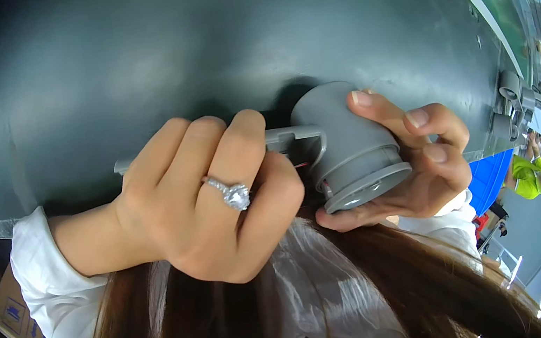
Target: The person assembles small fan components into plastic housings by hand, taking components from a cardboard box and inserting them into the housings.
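My right hand (418, 160) holds a grey cylindrical plastic part (348, 146) with a ribbed, flanged end, thumb below and fingers wrapped round its side. My left hand (209, 203), wearing a ring, is closed in a fist around a thin grey bar (283, 137) that sticks out sideways from the cylinder; the bar's far end shows left of my knuckles. Both hands are close to the camera, above a dark grey table (194, 46).
Similar grey cylindrical parts (509, 89) stand along the table's right edge. A person in a yellow-green shirt (533, 173) is at the far right beside a blue bin (491, 176). A cardboard box (14, 316) sits at the lower left.
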{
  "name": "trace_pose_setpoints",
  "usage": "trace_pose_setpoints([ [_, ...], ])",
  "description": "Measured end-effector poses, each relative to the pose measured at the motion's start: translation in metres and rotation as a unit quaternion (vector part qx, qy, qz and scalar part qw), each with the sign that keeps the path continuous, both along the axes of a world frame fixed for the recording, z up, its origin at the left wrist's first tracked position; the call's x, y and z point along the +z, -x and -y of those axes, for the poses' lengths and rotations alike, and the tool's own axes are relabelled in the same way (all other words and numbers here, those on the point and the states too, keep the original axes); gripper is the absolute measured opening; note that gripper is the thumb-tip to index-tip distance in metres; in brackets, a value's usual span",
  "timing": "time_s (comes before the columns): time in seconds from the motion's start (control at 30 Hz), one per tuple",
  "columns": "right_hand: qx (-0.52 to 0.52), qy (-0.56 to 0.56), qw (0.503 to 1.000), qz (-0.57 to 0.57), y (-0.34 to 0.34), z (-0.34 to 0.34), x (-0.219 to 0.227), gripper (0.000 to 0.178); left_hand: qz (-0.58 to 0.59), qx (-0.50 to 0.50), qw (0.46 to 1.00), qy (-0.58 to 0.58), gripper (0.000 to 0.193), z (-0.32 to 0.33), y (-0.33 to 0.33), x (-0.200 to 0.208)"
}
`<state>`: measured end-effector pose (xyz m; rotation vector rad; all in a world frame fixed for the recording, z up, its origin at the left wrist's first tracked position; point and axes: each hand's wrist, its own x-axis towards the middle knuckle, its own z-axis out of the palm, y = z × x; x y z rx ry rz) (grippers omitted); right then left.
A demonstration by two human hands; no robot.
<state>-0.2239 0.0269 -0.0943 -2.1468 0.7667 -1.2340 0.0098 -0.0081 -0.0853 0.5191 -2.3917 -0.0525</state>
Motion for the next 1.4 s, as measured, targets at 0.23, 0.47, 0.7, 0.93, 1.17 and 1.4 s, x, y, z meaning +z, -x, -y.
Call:
trace_pose_setpoints([
  [0.23,-0.038,0.037,0.998,-0.042,0.003,-0.003,0.000,0.101,-0.024,0.004,1.000,-0.010,0.010,0.002,0.003,-0.001],
  [0.47,0.007,0.024,0.998,-0.063,0.005,0.000,0.003,0.099,-0.038,0.015,0.999,-0.015,0.012,0.005,0.007,-0.007],
  [0.7,-0.079,0.045,0.991,-0.097,-0.001,0.013,0.014,0.091,-0.066,0.027,0.991,-0.110,0.022,0.005,0.005,-0.005],
  [0.93,-0.057,-0.049,0.994,-0.084,-0.005,0.031,0.018,0.071,0.016,0.039,0.975,-0.220,0.018,0.011,-0.003,0.014],
  [1.17,-0.092,-0.066,0.991,-0.072,-0.010,0.024,0.016,0.062,0.075,0.018,0.976,-0.202,0.017,0.009,0.001,0.021],
  [1.4,-0.122,-0.082,0.985,-0.090,-0.012,0.015,0.015,0.061,0.054,0.042,0.983,-0.170,0.016,-0.006,0.001,0.015],
])
